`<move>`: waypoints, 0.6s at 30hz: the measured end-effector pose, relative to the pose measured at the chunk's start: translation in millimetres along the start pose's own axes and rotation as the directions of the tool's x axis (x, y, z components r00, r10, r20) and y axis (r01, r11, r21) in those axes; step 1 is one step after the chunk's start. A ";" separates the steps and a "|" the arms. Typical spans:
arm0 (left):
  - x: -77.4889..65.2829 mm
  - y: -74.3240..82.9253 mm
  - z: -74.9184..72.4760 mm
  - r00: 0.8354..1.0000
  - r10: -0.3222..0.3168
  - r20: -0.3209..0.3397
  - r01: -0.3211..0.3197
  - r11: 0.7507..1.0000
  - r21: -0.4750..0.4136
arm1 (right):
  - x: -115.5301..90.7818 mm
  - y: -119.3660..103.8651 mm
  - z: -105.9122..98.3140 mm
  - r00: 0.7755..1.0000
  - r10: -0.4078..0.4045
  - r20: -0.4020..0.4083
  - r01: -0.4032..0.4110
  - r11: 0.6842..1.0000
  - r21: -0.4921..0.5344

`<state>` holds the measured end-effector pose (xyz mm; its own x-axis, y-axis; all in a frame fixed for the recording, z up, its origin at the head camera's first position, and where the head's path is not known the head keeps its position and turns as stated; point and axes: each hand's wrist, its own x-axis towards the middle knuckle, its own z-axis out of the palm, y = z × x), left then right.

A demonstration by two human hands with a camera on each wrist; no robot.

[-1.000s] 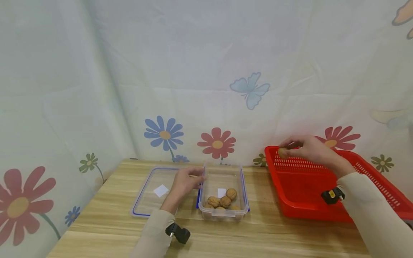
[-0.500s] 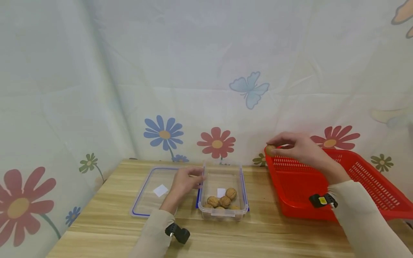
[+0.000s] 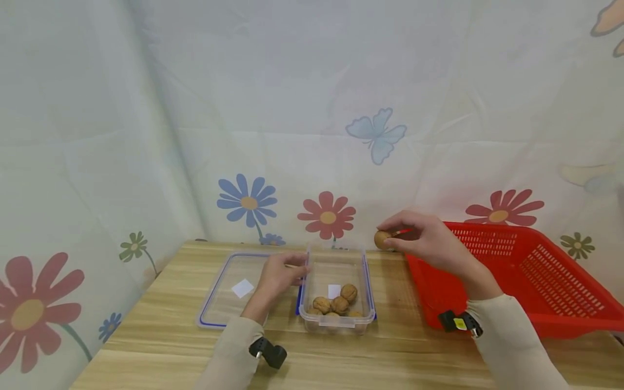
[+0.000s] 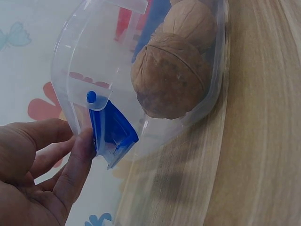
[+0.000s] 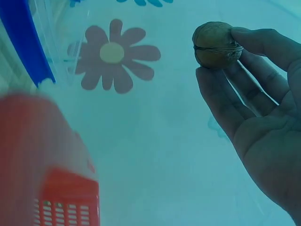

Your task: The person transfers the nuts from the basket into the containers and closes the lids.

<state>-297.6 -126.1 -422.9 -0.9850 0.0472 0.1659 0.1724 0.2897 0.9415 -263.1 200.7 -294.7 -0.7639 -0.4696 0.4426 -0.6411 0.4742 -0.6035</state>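
A clear plastic food container with blue side clips stands mid-table. Several walnuts lie in its near end, beside a white label. The left hand pinches the container's left rim between thumb and fingers; the left wrist view shows the fingertips right by a blue clip. My right hand pinches a single walnut in the air, between the container and the red basket. In the right wrist view, that walnut sits between the thumb and fingertips.
On the right stands a red plastic basket with slotted walls, its rim under the right forearm. The container's clear lid with a blue seal lies flat on the left. A flower-printed cloth hangs behind the wooden table.
The right hand has carried the walnut leftward from above the basket's left rim, out past it toward the container. The left hand has stayed at the container's rim.
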 end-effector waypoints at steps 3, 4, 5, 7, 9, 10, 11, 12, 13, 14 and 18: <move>0.3 0.1 0.1 1.000 0.008 0.000 -0.008 1.000 -0.007 | 1.0 -1.1 10.5 1.000 0.003 0.015 -0.004 0.999 0.047; 0.7 0.3 -0.1 1.000 0.010 0.002 -0.010 1.000 -0.011 | 1.4 -1.5 13.7 1.000 0.008 0.021 -0.009 0.998 0.062; 1.0 0.6 -0.3 1.000 0.010 0.003 -0.010 1.000 -0.010 | 1.8 -2.2 16.7 1.000 0.010 0.026 -0.012 0.997 0.074; 1.4 1.3 -0.8 1.000 0.004 0.004 -0.004 1.000 -0.011 | 2.8 -3.3 22.5 0.999 0.019 0.037 -0.022 0.996 0.091; 1.8 2.0 -1.2 1.000 0.003 0.005 -0.003 1.000 -0.008 | 4.1 -4.4 28.2 0.999 0.021 0.042 -0.025 0.995 0.098; 2.1 2.0 -1.3 1.000 0.007 0.007 -0.007 1.000 -0.004 | 5.0 -5.0 31.1 0.999 0.019 0.045 -0.023 0.994 0.103; 2.4 2.0 -1.4 1.000 0.005 0.006 -0.005 1.000 -0.002 | 6.0 -5.5 34.0 0.999 0.016 0.048 -0.021 0.993 0.112; 2.8 1.9 -1.4 1.000 0.002 0.005 -0.002 1.000 0.000 | 6.9 -5.6 36.9 0.998 0.014 0.053 -0.020 0.992 0.123; 3.3 1.6 -1.4 1.000 0.000 0.004 0.000 1.000 0.002 | 7.8 -5.7 39.8 0.998 0.010 0.057 -0.018 0.991 0.136; 3.7 1.5 -1.5 1.000 0.002 0.005 -0.002 1.000 0.003 | 8.7 -5.5 42.6 0.998 0.007 0.061 -0.016 0.989 0.147; 5.3 1.1 -1.7 1.000 -0.006 0.012 0.006 1.000 -0.007 | 11.7 -2.9 53.6 0.997 -0.006 0.077 -0.008 0.984 0.177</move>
<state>-302.6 -127.2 -420.5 -0.9860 0.0568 0.1569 0.1666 0.2837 0.9443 -266.2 153.9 -323.3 -0.7520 -0.5285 0.3939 -0.6122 0.3387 -0.7145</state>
